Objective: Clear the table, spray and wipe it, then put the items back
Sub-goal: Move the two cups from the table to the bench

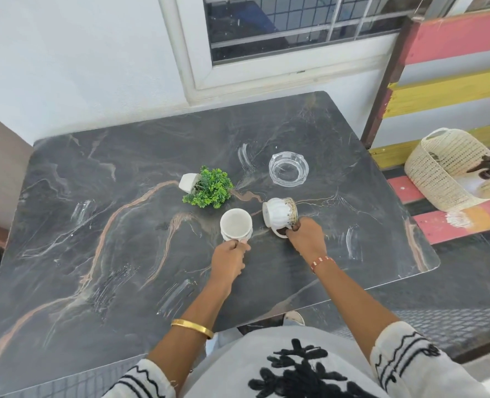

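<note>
Head view: both hands grip cup handles, left hand (230, 261) holding the upright cup (235, 224), right hand (307, 236) the tilted cup (279, 211).

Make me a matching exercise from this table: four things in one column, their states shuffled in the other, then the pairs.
1. plain white cup
2. gold-trimmed cup
3. potted plant
4. glass ashtray

A. tipped over on the table, untouched
B. tilted, handle held by the right hand
C. upright, handle held by the left hand
D. stands untouched near the far side

Pairs: 1-C, 2-B, 3-A, 4-D
</note>
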